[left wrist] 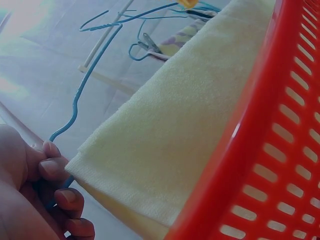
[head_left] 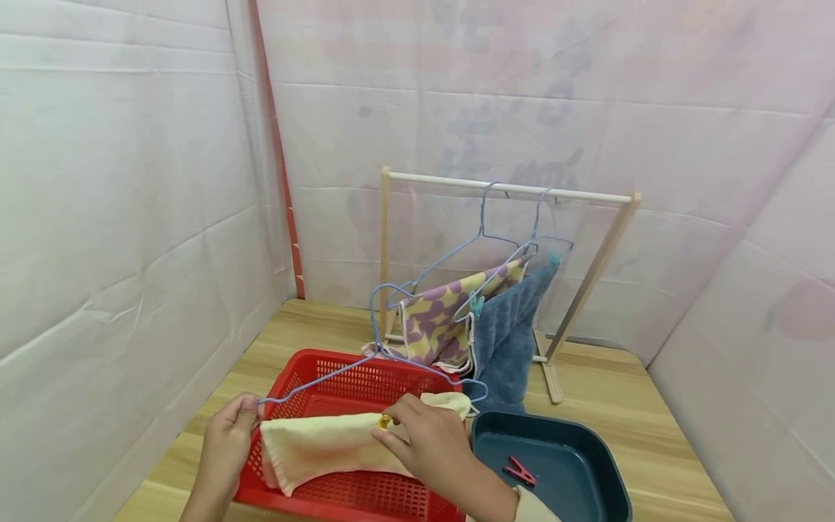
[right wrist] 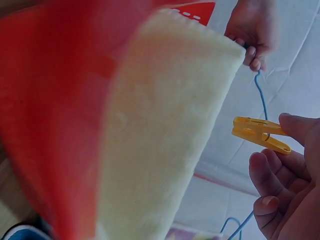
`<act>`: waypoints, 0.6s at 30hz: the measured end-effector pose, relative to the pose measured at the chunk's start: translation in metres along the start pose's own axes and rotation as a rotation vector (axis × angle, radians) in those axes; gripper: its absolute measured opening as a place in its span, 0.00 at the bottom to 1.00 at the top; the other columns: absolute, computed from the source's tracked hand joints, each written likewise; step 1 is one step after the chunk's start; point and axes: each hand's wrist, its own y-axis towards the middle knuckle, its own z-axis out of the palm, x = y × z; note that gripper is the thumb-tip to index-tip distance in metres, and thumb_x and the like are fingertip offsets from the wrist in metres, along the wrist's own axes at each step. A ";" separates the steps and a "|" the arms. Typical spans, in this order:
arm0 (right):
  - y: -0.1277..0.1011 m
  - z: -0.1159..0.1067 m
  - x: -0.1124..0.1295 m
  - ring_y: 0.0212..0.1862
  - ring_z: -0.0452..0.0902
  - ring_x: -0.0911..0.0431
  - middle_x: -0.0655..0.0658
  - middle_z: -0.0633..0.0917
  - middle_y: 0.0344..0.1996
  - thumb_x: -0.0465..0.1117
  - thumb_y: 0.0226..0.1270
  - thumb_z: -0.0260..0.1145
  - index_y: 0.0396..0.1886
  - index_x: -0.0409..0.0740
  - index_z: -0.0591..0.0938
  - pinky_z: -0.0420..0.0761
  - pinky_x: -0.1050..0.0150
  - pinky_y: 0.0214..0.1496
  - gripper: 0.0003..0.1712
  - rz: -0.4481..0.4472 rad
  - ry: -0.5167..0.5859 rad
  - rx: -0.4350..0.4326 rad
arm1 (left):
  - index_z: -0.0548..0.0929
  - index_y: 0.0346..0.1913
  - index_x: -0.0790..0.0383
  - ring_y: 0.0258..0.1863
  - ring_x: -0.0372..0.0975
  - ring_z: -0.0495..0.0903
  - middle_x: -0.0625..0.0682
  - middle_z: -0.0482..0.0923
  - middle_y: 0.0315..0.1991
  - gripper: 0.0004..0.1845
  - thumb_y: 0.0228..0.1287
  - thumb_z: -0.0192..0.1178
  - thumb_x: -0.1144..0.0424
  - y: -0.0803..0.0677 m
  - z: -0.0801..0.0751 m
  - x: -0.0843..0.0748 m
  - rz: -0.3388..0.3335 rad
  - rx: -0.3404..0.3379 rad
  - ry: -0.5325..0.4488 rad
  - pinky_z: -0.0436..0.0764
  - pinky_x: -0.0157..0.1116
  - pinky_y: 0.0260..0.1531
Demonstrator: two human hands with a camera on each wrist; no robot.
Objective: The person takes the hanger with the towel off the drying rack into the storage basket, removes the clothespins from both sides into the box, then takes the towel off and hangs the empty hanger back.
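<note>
The left hand (head_left: 225,442) has its fingers curled round the end of a blue wire hanger (head_left: 339,370), gripping it just where a pale yellow towel (head_left: 326,446) starts; the left wrist view shows the fingertips (left wrist: 52,167) closed on the wire right at the towel's corner. The towel is draped over the hanger's lower bar and hangs above a red slotted basket (head_left: 355,493) that sits on the wooden table (head_left: 620,413). The right hand (head_left: 427,446) rests at the top edge of the towel and pinches a yellow clothespin (head_left: 384,421) between thumb and fingers; in the right wrist view the pin (right wrist: 260,134) sits just beside the towel's edge, though I cannot tell whether it bites the cloth. To the right of the basket stands a dark blue tub (head_left: 554,464) with a red clothespin (head_left: 520,472) lying inside it. Behind, a small wooden drying rack (head_left: 509,188) carries two more hangers, one with a purple-and-yellow patterned towel (head_left: 443,319), the other with a blue towel (head_left: 509,341).
</note>
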 end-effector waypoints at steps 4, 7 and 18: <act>-0.008 -0.005 -0.006 0.22 0.62 0.73 0.61 0.79 0.29 0.56 0.63 0.73 0.38 0.56 0.83 0.57 0.80 0.21 0.13 0.053 0.017 0.037 | 0.78 0.31 0.69 0.36 0.31 0.75 0.50 0.79 0.31 0.23 0.82 0.45 0.57 0.000 0.000 0.000 0.003 -0.004 0.005 0.78 0.23 0.38; -0.013 -0.007 -0.010 0.22 0.61 0.73 0.61 0.79 0.29 0.57 0.61 0.74 0.38 0.56 0.83 0.58 0.80 0.21 0.14 0.071 0.005 0.022 | 0.78 0.29 0.66 0.36 0.30 0.75 0.52 0.79 0.32 0.22 0.82 0.45 0.57 0.001 0.000 0.001 0.006 -0.004 0.003 0.78 0.23 0.39; -0.018 -0.018 -0.021 0.20 0.59 0.75 0.61 0.78 0.28 0.52 0.54 0.79 0.36 0.54 0.83 0.53 0.81 0.18 0.16 0.085 -0.025 -0.086 | 0.78 0.33 0.69 0.37 0.30 0.73 0.52 0.78 0.33 0.23 0.82 0.44 0.56 0.003 -0.001 0.002 -0.040 0.012 0.035 0.76 0.24 0.38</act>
